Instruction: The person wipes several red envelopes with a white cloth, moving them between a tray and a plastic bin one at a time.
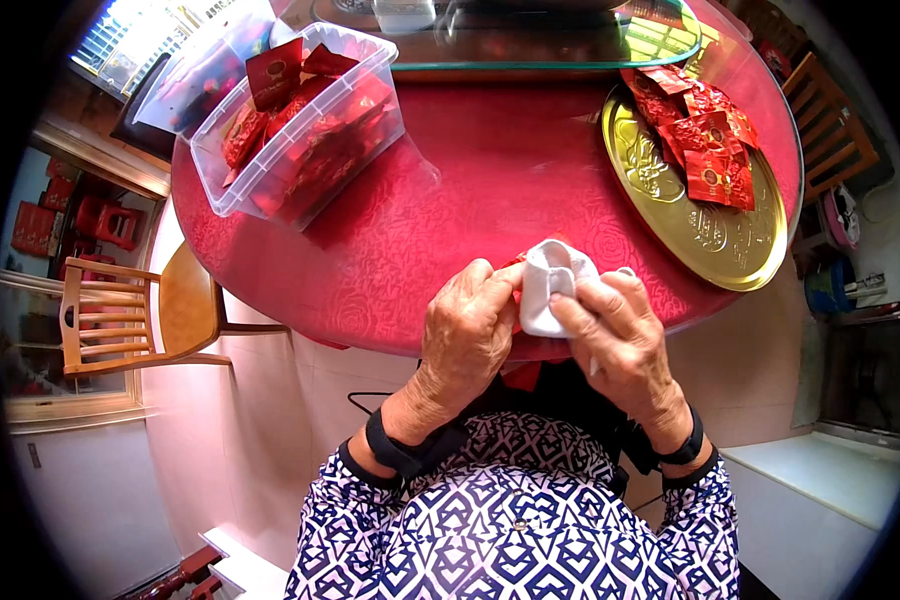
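A folded white cloth [546,296] is in my right hand [619,330], its fingers pressed along the cloth's right side. My left hand [469,322] is closed at the cloth's left edge. From between its fingers and the cloth shows a sliver of a shiny red packet [515,260], mostly hidden. Both hands are over the near edge of the round table with its red patterned cover [495,172]. To the right, several red foil packets [709,142] lie in a loose pile on an embossed gold metal lid [746,247].
A clear plastic bin [300,165] of red packets stands at the table's left, with another translucent container [195,82] behind it. Across the far side runs a glass tabletop edge [547,65]. Left of the table is a wooden chair [187,300]; another wooden chair [825,124] stands at far right.
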Available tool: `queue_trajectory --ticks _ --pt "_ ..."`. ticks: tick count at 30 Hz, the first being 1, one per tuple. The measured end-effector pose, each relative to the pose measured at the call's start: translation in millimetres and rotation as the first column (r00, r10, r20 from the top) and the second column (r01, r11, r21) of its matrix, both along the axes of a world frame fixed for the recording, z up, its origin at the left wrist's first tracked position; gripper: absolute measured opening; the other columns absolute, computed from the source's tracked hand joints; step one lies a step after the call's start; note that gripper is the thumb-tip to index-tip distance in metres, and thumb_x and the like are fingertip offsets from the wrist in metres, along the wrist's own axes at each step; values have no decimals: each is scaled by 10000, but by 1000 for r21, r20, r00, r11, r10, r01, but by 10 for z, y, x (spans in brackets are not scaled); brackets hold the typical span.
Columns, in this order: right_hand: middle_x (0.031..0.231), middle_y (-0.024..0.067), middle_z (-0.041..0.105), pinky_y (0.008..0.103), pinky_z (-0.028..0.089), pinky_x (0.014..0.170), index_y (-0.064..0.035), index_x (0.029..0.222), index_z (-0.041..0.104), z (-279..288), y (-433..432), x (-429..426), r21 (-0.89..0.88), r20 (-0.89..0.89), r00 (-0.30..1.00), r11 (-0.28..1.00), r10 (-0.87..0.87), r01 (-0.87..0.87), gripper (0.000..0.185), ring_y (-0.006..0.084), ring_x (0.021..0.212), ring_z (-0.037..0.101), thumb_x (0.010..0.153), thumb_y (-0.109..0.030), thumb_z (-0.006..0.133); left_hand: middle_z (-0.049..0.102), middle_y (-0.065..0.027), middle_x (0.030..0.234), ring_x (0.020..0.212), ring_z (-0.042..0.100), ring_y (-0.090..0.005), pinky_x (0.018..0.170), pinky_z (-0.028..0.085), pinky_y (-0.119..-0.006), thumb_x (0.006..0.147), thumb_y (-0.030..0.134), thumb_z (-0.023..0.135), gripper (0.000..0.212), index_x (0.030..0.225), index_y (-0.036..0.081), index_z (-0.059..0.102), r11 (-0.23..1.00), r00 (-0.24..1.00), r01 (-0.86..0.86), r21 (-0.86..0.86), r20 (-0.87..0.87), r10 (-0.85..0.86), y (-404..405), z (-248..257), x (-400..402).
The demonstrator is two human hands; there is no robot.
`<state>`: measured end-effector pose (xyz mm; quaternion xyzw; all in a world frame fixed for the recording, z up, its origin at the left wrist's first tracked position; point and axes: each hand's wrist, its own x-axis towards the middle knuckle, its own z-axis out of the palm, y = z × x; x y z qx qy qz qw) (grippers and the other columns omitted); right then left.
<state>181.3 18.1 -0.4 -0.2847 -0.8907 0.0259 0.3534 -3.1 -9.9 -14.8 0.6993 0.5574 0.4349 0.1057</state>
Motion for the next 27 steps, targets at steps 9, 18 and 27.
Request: queue_trajectory --ticks 9,18,27 --pt "1026 45 602 377 479 825 -92 934 679 17 -18 -29 -30 40 999 999 27 -25 292 285 987 546 645 -71 715 501 -108 735 678 561 -293 598 475 -406 749 -38 594 322 1058 49 624 1000 1000 18 4 -3 -18 -1 9 1" --pt "1011 90 619 397 488 808 -34 977 655 13 48 -154 -57 -68 993 994 -98 95 309 299 904 573 670 -14 687 558 -134 802 737 588 -319 650 493 -415 778 -34 587 336 1110 16 587 1000 1000 -4 9 20 3 15 -4 18" --pt "1114 101 624 393 460 802 -50 1111 631 4 170 -232 -95 4 982 978 -188 188 337 313 934 564 778 -83 670 633 -227 923 825 648 -374 706 524 -424 823 -27 576 432 1235 3 448 993 992 -32 -116 115 45 -9 24 1"
